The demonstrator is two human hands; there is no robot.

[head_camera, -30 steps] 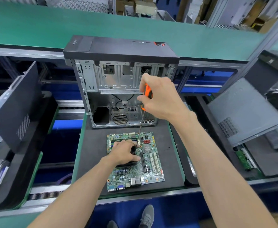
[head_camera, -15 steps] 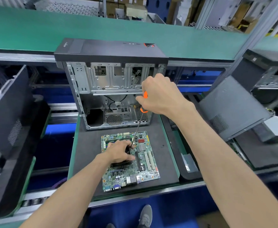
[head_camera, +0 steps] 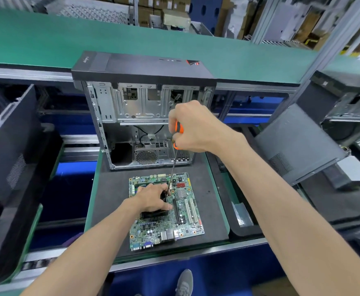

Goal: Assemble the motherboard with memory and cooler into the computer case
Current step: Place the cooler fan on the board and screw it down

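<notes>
A green motherboard (head_camera: 187, 218) lies flat on a dark foam pad (head_camera: 113, 201). My left hand (head_camera: 153, 199) rests on top of the black cooler (head_camera: 151, 214) at the board's middle and holds it down. My right hand (head_camera: 193, 127) grips the orange handle of a long screwdriver (head_camera: 173, 167). Its shaft slants down to the cooler's upper right corner, beside my left fingers. Behind the board stands the open computer case (head_camera: 145, 110), its bare metal interior facing me.
A green conveyor belt (head_camera: 46, 39) runs behind the case. A dark side panel (head_camera: 10, 144) leans at the left. Another panel (head_camera: 298, 144) and a second case (head_camera: 349, 107) sit at the right. A small plastic bag (head_camera: 242, 213) lies right of the pad.
The two hands and the screwdriver keep almost the same pose on the cooler. The view has shifted slightly, so the case and board sit a little further left in frame.
</notes>
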